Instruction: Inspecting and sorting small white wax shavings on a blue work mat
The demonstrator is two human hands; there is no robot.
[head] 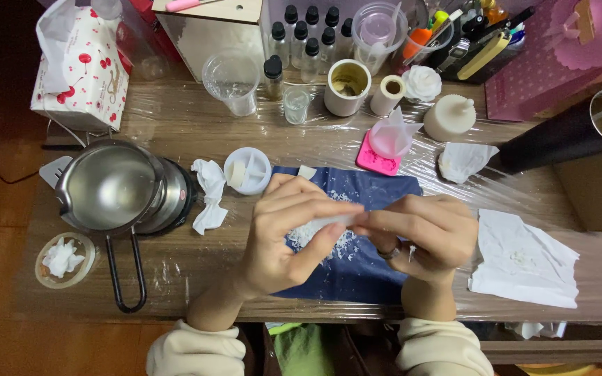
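Wax is what you have between your hands: a small white piece [334, 221] pinched at one end by your left hand [290, 233] and at the other by your right hand [423, 233], both closed on it, just above the blue cloth [377, 188]. White flakes [315, 237] already lie on the cloth under your fingers. Keep the piece low and over the middle of the cloth, so that what crumbles off lands there and not on the plastic-wrapped table [175, 125]. Work with your fingertips only, taking small bits at a time; a hard snap would probably scatter flakes toward the paper towel [524, 261] on your right. The metal pot [109, 184] sits well apart on your left, and the small white dish [247, 170] lies just beyond the cloth's far corner, so neither is in your way.
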